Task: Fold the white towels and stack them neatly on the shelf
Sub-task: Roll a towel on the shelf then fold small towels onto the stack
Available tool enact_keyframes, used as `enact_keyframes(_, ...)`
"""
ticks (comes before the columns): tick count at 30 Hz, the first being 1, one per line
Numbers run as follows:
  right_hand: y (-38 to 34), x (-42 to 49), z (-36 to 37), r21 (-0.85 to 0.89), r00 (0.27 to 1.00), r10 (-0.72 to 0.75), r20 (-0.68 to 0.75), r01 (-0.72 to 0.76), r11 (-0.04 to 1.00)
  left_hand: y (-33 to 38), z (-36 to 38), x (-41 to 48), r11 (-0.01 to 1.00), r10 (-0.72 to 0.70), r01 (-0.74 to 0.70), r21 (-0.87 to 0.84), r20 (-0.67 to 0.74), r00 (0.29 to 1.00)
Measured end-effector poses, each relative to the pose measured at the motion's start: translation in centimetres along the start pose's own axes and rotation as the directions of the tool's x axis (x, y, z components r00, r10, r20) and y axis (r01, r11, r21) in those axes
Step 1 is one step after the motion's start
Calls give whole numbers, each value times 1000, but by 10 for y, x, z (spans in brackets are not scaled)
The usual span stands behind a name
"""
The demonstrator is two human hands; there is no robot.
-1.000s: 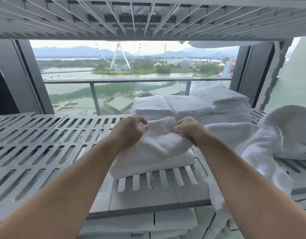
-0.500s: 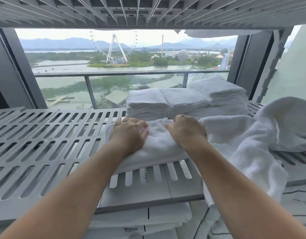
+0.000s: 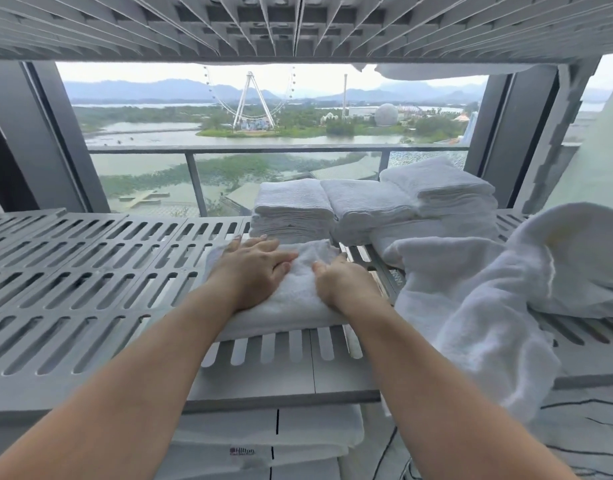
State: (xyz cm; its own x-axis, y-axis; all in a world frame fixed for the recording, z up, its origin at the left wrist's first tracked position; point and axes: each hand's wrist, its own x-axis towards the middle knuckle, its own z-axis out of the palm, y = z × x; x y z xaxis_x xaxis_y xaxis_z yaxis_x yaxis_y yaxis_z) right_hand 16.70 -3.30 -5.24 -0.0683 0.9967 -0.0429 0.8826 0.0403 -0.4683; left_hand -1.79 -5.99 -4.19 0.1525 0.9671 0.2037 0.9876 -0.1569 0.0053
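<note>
A folded white towel (image 3: 298, 292) lies flat on the grey slatted shelf (image 3: 90, 271), just in front of the stacks. My left hand (image 3: 256, 268) rests palm down on its left half, fingers spread. My right hand (image 3: 343, 282) presses flat on its right side. Behind it, three stacks of folded white towels (image 3: 367, 206) stand side by side at the back of the shelf. A loose, unfolded white towel (image 3: 478, 306) is heaped on the right and hangs over the shelf's front edge.
Another slatted shelf (image 3: 298, 26) runs close overhead. Below the shelf's front edge lie folded white linens (image 3: 298, 431) with a printed label. A window with a railing is behind the shelf. The shelf's left half holds nothing.
The folded towel has gone from gripped and lifted to lying flat further back by the stacks. Both hands have unclenched and now press flat on it.
</note>
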Motion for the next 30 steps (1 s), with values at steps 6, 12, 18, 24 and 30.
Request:
enact_keyframes(6, 4, 3, 7, -107, 985, 7, -173, -26, 994, 25, -7, -9, 963, -266, 267, 43, -22, 964)
enact_keyframes(12, 7, -1, 7, -134, 961, -59, -272, 23, 991, 71, -11, -7, 871, -483, 492, -17, 165, 860)
enact_keyframes(18, 4, -17, 4, -89, 957, -78, -278, 56, 994, 64, 7, -26, 954, -299, 300, 12, 94, 949)
enact_keyframes(24, -13, -54, -9, -47, 968, -117, -221, 109, 993, 24, -12, -43, 988, -43, 57, -145, 103, 994)
enact_keyframes(30, -34, -102, 9, 212, 967, -118, -225, 167, 963, 2, -26, -72, 997, 34, -42, -59, -125, 992)
